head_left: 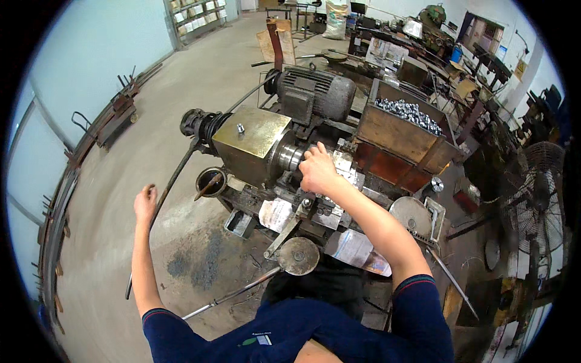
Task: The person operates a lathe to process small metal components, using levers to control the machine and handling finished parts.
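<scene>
Just in front of the shiny metal spindle nose (290, 158), my right hand (318, 169) is closed, fingertips pinched together. Whatever it may hold is hidden behind the fingers. The spindle comes out of a box-shaped lathe headstock (251, 136) with a brassy top plate. Under my right wrist lies the grimy tool slide (330, 212). My left hand (145, 204) hangs out to the left with loosely bent fingers. It is beside a long dark lever bar (175, 175) slanting down from the spindle's rear end; whether they touch is unclear.
An open rusty metal bin (396, 130) of small shiny metal parts (408, 114) stands behind my right forearm. Beyond the headstock sits an electric motor (318, 91). Two round handwheels (298, 256) (411, 216) flank the front. A large fan (532, 199) stands right, a cart (115, 121) left.
</scene>
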Demonstrator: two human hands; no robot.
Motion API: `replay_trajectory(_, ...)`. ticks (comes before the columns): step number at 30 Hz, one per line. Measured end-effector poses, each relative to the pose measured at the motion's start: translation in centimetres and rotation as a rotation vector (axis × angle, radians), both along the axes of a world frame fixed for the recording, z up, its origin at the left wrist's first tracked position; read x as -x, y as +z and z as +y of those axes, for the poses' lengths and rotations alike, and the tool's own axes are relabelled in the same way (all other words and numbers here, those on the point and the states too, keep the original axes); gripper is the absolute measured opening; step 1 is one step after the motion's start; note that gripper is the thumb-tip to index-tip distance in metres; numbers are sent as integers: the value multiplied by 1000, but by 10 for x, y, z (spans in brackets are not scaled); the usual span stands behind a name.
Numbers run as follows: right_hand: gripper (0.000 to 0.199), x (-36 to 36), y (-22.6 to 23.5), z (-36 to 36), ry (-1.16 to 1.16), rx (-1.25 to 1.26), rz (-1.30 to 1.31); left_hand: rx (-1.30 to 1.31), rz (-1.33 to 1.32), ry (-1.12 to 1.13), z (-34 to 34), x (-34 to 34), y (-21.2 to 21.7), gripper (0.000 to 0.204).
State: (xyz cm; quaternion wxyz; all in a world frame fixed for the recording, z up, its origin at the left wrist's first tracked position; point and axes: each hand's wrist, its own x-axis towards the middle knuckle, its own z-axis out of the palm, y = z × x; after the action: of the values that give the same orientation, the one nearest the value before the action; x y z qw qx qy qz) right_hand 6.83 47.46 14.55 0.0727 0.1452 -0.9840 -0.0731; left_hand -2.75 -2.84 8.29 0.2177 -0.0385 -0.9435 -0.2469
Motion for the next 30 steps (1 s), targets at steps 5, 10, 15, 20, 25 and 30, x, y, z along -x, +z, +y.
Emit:
replay_trajectory(5,25,17,-9,0,-64,-97,-109,234,-212,296,16,-58,-46,50)
replay_trajectory(10,20,20,-15,-2,-38,-39,-135,237,-208,275,63,-108,-35,43)
replay_trajectory(15,21,9,-10,9,-86,-7,-78,100,-526,48,62,-83,-16,35)
replay_trajectory(20,24,-31,44,67,-26,48,213,-295,-596,-153,50,-59,-27,27)
replay_trajectory(25,43,-54,82,165,-413,139,419,-523,-605,-261,47,-43,-54,22)
replay_trajectory(30,60,-111,80,179,-385,449,511,-589,-557,-271,39,-47,-55,25)
